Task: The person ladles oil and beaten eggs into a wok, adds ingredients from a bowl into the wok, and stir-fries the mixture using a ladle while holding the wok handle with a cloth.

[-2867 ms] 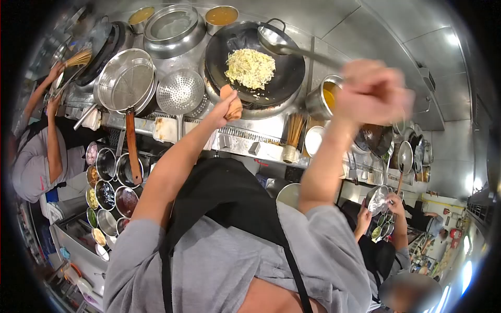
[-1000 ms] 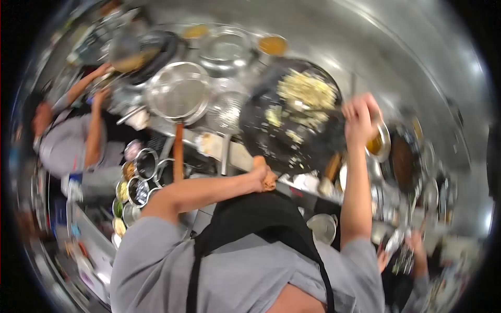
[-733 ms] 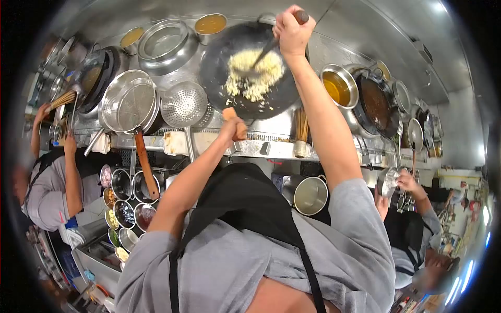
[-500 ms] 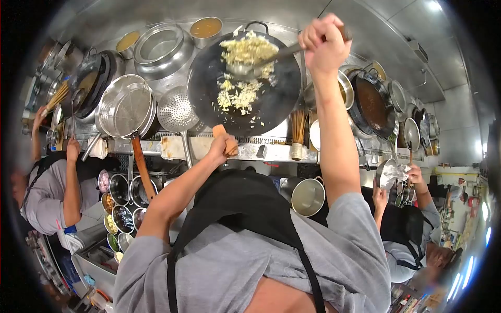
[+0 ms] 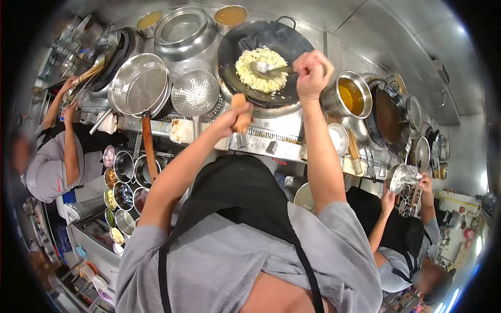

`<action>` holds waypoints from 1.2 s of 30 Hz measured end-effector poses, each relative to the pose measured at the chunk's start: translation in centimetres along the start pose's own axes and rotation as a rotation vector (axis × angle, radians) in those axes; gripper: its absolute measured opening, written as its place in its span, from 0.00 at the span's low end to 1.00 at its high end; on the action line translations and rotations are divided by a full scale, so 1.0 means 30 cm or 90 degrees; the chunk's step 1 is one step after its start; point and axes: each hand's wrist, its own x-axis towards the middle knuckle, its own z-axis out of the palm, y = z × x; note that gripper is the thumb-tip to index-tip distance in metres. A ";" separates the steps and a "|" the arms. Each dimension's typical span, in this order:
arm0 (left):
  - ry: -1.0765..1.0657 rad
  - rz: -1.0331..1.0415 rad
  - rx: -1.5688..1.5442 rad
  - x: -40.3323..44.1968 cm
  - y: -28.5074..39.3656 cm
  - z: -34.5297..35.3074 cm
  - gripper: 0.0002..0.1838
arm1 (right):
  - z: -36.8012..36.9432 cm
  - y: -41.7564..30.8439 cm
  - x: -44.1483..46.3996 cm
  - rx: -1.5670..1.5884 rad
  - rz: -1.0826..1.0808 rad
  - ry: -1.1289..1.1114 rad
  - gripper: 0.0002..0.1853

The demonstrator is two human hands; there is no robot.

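A black wok (image 5: 300, 44) holds a round heap of pale yellow egg fried rice (image 5: 253, 60). My right hand (image 5: 313, 73) is closed round the handle of a metal ladle (image 5: 284, 69), whose bowl rests in the rice. At the wok's near left rim, my left hand (image 5: 234, 119) is closed on a folded tan cloth (image 5: 240, 104). What lies inside the cloth is hidden; the wok's other loop handle (image 5: 286, 20) shows at the far side.
Left of the wok are a perforated skimmer (image 5: 195, 93), a wire strainer (image 5: 138, 83) and a lidded-looking steel pot (image 5: 185, 39). A pot of orange liquid (image 5: 352, 96) stands at right. Co-workers work on the left (image 5: 62, 151) and right (image 5: 402, 235).
The ladle has come down from above the wok into the rice, which is now gathered in one heap. My right hand has dropped lower; the view has shifted.
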 end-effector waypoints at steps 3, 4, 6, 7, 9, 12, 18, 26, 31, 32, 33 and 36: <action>0.121 0.052 0.054 -0.256 -0.037 0.090 0.22 | 0.063 -0.152 0.111 0.033 0.012 0.149 0.12; 0.120 0.082 0.068 -0.300 -0.049 0.101 0.23 | 0.083 -0.188 0.109 0.041 -0.031 0.125 0.12; 0.130 0.097 0.064 -0.291 -0.106 0.091 0.23 | 0.089 -0.116 0.068 0.036 -0.145 0.072 0.11; 0.120 0.096 0.060 -0.273 -0.131 0.077 0.23 | 0.094 -0.020 0.030 -0.128 -0.239 0.070 0.08; 0.127 0.085 0.059 -0.253 -0.112 0.075 0.22 | 0.095 0.024 0.016 -0.190 0.004 -0.231 0.08; 0.160 0.064 0.047 -0.255 -0.120 0.021 0.20 | 0.033 -0.050 0.074 -0.299 0.018 -0.257 0.06; 0.249 0.069 -0.003 -0.143 -0.049 -0.004 0.21 | -0.173 -0.066 0.041 0.054 0.036 0.228 0.06; 0.117 -0.027 -0.091 0.355 -0.034 -0.067 0.17 | 0.244 0.036 -0.103 -0.205 -0.071 0.231 0.11; 0.215 -0.089 -0.137 0.395 -0.009 -0.048 0.09 | 0.107 -0.084 0.143 -0.036 0.064 0.238 0.11; 0.181 -0.052 -0.172 0.386 -0.022 -0.043 0.09 | 0.099 -0.102 0.126 -0.058 0.069 0.230 0.10; 0.177 -0.058 -0.169 0.338 -0.016 0.013 0.09 | 0.084 -0.111 0.109 -0.084 0.076 0.225 0.10; 0.232 -0.111 -0.228 0.136 0.055 0.220 0.11 | -0.012 -0.059 0.117 -0.004 0.129 0.242 0.09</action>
